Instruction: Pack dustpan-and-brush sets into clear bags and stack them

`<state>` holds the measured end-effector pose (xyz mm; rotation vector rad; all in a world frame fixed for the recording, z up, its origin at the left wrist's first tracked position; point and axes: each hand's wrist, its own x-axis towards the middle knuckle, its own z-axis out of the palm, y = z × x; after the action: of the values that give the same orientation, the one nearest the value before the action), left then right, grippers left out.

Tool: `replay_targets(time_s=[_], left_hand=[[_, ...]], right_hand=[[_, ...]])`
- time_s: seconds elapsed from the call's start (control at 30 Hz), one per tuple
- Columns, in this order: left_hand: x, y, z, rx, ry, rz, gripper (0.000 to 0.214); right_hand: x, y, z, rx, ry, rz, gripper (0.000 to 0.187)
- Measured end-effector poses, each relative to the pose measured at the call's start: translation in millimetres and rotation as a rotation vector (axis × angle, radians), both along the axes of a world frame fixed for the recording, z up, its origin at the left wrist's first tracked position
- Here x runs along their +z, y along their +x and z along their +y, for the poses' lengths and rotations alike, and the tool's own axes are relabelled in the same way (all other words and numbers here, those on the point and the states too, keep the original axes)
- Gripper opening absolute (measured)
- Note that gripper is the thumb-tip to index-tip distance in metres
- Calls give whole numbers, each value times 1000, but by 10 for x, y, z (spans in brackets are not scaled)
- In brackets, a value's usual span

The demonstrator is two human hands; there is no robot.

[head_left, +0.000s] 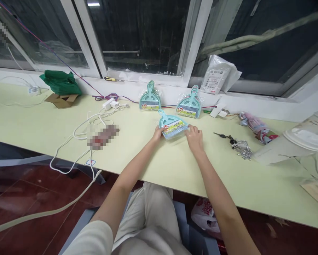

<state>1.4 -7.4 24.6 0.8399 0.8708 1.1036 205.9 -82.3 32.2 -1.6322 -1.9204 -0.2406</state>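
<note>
Between my hands is a small turquoise dustpan-and-brush set [172, 124] in a clear wrapper with a yellow-green label, tilted above the table. My left hand [159, 132] grips its lower left corner, thumb on the front. At the right side, my right hand [194, 137] has its fingers closed on the edge of the wrapper. Behind it, a stack of similar wrapped dustpan sets [149, 97] leans against the wall under the window. A second stack [190, 103] leans a little to the right.
White cables [76, 131] and a charger [110, 103] lie left on the table [132, 148]. A green bag [60, 82] sits on an open carton [61, 101] farther left. To the right are keys [240, 147], a folded umbrella [256, 127] and lidded paper cups [288, 147].
</note>
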Motion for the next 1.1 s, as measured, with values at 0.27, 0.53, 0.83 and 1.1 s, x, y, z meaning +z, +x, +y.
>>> replay_targets(time_s=[0.27, 0.53, 0.83, 1.1], left_hand=[[-7, -151, 64, -116, -119, 44, 54], [7, -274, 157, -211, -188, 22, 42], [-46, -317, 185, -326, -145, 89, 37], [24, -355, 148, -366, -177, 152, 38]], right_hand=[[-59, 144, 9, 185, -2, -215, 35], [-185, 205, 86, 187, 72, 38, 27], [-180, 204, 99, 175, -25, 40, 43], [-199, 187, 152, 249, -140, 795, 12]])
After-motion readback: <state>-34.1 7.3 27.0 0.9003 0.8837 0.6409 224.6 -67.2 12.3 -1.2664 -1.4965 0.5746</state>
